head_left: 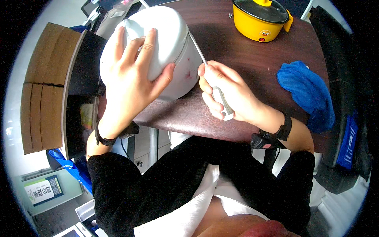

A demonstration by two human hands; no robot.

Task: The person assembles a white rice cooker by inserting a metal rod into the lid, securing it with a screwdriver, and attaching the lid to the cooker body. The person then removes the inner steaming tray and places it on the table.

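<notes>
A white rounded rice cooker with pinkish marks on its side stands at the table's left. Across its lid lies my left hand, fingers spread and pressing flat near the raised handle. My right hand wraps round the grey and white handle of a screwdriver, just right of the cooker. Its thin metal shaft slants up and left to the seam beside the lid. Whether the tip sits inside the seam I cannot tell.
At the back right stands a yellow pot with a glass lid. A crumpled blue cloth lies at the right of the dark wooden table. Cardboard boxes rise beyond the left edge, and a black chair is at the right.
</notes>
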